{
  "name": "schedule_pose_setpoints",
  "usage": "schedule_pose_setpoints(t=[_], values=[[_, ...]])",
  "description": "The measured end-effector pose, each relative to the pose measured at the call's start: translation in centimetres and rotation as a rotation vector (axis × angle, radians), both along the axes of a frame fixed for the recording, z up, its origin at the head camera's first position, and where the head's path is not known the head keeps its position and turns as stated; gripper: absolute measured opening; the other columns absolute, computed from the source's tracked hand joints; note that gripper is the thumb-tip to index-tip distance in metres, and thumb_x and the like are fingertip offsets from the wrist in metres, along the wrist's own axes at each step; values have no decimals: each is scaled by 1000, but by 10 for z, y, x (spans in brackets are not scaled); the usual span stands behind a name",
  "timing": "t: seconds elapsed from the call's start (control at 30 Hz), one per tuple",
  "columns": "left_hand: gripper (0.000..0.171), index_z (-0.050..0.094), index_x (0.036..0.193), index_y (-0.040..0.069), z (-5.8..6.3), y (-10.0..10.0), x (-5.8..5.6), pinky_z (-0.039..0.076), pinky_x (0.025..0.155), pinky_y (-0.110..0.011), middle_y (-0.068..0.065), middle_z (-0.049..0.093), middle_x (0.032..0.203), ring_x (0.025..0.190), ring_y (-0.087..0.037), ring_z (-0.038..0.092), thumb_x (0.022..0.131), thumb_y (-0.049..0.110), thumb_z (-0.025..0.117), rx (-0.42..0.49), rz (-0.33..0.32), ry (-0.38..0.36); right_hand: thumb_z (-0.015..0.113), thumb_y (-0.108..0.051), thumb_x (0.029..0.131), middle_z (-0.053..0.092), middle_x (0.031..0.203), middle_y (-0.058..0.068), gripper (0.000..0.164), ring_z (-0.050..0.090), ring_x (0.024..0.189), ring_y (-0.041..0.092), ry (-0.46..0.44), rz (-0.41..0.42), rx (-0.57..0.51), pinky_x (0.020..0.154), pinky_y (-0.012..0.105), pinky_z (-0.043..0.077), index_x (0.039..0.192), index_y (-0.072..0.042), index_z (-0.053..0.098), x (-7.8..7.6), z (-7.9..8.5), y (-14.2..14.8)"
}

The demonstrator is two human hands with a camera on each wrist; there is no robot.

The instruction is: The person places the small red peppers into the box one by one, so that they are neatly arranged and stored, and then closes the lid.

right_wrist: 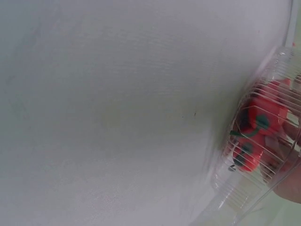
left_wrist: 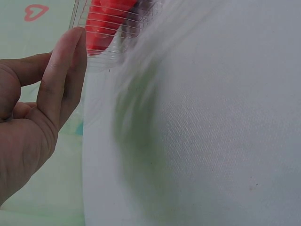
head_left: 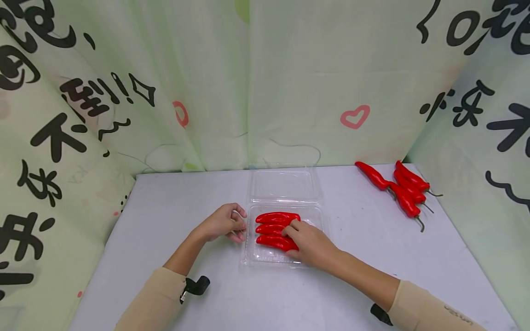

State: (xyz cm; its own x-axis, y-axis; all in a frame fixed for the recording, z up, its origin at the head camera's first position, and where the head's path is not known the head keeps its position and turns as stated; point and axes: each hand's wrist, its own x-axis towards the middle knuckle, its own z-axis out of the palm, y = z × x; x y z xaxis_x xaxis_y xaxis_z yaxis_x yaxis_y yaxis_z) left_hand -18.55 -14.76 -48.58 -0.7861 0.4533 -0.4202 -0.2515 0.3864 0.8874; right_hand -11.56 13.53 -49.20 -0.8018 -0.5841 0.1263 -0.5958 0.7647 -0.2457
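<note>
On a white table (head_left: 165,207), a clear plastic box (head_left: 269,265) sits near the middle, its lid (head_left: 285,184) folded back on the far side. Inside the box lie three long red peppers, side by side, tips to the left: a far pepper (head_left: 275,218), a middle pepper (head_left: 269,229) and a near pepper (head_left: 270,241).

The person's right hand (head_left: 312,243) reaches in from the right, its thumb and fingers bent around the right end of the near pepper, seemingly grasping it. The left hand (head_left: 227,223) is at the box's left rim, fingers loosely extended with tips against the plastic, clasping nothing. At the far right of the table, four loose peppers (head_left: 407,202) lie in a cluster, touching or nearly so.

The likeliest trouble is the box sliding or tilting: it looks thin and light, and the left fingertips seem to steady it only lightly, so a sideways push from the right hand could shift it. The peppers look glossy and lie close together, so lifting or turning the near pepper could nudge the middle pepper out of line. Knocking the lid could swing it inward.
</note>
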Motion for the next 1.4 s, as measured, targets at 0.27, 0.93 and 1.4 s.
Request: schedule_pose_setpoints(t=[0.27,0.93,1.4], values=[[27,49,117,-3,0,0,0,64,63,-38,-16,65,88,64,-23,71,95,0,64,-2,1,4,93,-31,70,63,104,0,52,63,92,14,-30,-9,-5,77,25,62,112,-15,67,0,2,1],[29,49,118,-4,0,0,0,64,63,-38,-16,66,88,64,-23,71,94,0,65,-1,0,-3,90,-30,74,63,109,0,54,59,97,13,-66,-68,-115,77,25,61,119,-14,65,-4,23,29],[27,50,117,-1,1,1,0,64,63,-38,-16,66,89,65,-24,71,94,1,66,-16,13,-2,89,-26,77,63,116,2,54,64,102,22,-45,-199,-213,80,35,63,122,-14,63,-20,36,68]])
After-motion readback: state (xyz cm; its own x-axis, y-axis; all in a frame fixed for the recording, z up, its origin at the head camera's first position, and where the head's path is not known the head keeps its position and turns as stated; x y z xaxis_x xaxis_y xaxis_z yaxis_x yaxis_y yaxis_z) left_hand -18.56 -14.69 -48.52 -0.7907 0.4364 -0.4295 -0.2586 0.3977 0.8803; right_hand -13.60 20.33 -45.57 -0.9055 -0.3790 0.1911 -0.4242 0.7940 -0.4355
